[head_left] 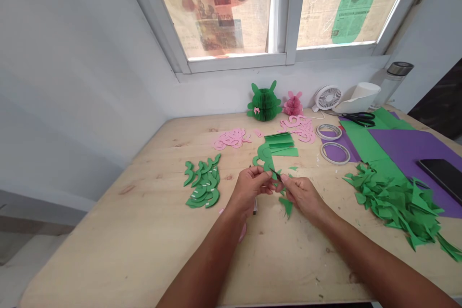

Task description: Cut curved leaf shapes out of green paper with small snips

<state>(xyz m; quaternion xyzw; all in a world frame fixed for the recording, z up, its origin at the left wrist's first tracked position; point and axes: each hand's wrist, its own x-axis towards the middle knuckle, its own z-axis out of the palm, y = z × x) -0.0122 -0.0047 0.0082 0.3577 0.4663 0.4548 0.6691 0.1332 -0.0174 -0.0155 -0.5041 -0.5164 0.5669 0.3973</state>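
Head view is looking down at a pine worktable (pixel 108 240), with the left hand (pixel 249 187) and right hand (pixel 303 197) working close together, almost meeting above it. The left hand is clamping small dark-bladed scissors (pixel 276 175), their handles mostly hidden. The right hand is pinching a jagged piece of green paper (pixel 287 206), which is hanging just below the blades. Green paper crescents (pixel 202 183) are lying left of the hands, pink paper curls (pixel 231 138) are lying ahead and left, and folded green strips (pixel 279 145) are sitting straight ahead. To the right, green offcuts (pixel 397 202) are heaping beside purple sheets (pixel 415 154), tape rolls (pixel 330 132) and black-handled scissors (pixel 359 119).
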